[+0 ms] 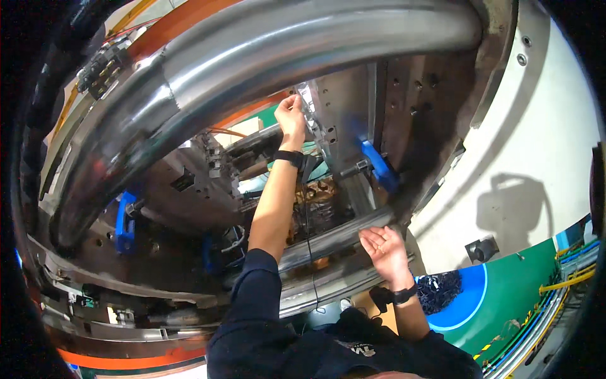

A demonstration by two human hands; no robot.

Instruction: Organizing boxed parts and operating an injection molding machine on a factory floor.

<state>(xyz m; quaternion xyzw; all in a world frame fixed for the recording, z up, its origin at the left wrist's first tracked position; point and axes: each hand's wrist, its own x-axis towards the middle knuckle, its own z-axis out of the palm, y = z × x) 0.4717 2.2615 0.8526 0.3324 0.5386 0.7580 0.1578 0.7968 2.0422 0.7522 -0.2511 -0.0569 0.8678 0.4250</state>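
My left hand (290, 118) reaches deep into the machine, beneath a thick polished steel bar (252, 47). Its fingers are pinched together beside a shiny metal strip on the edge of an upright steel block (344, 101); whatever they hold is too small or hidden to make out. Lower and to the right, my right hand (384, 249) is open, palm up and fingers apart. It is by the right end of a lower steel bar (334, 237), and I see nothing in it. A thin black cable (308, 243) hangs down near my left forearm.
Blue clamps (379, 165) with bolts stick out at the right, and another blue clamp (125, 224) at the left. A white machine panel (530, 132) curves along the right. Below it a blue tub (483, 303) holds black pieces. Pipes and hoses (562, 297) run at lower right.
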